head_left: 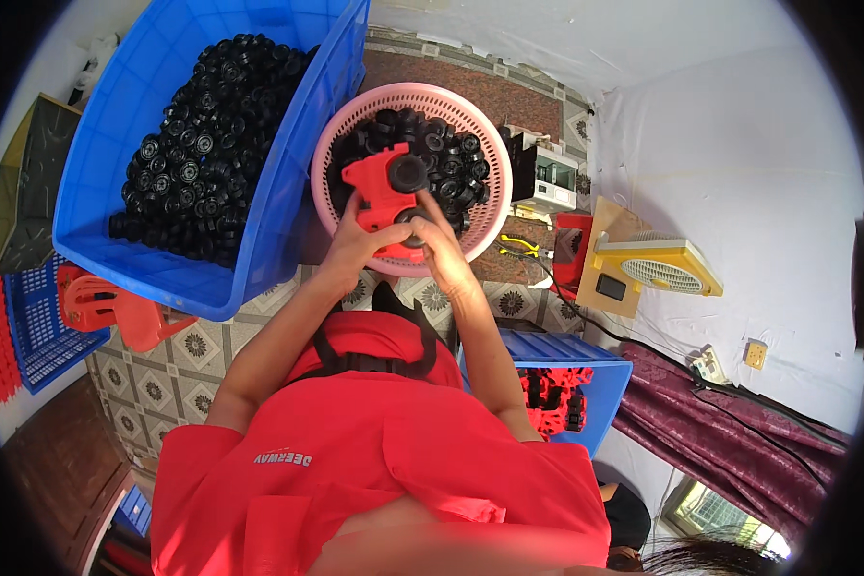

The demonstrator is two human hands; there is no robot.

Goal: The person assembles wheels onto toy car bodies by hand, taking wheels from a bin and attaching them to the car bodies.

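Observation:
In front of me, over the pink basket (pixel 497 197), is a red plastic toy vehicle body (pixel 379 178) with a black wheel (pixel 408 174) on its far right side. My left hand (pixel 353 246) is closed round the near left part of the body. At the near right side, a second black wheel (pixel 413 216) sits between the fingers and thumb of my right hand (pixel 438 245), which grips it against the body. Beneath, the basket holds a heap of loose black wheels (pixel 451 163), partly hidden by the toy and my hands.
Left of the basket stands a big blue crate (pixel 254 202) with many black wheels (pixel 187 144). At right are yellow-handled pliers (pixel 518 243), a small white machine (pixel 552 182) and a yellow fan (pixel 667 264). By my right elbow, a blue bin (pixel 605 384) holds red-and-black toy parts (pixel 552 398).

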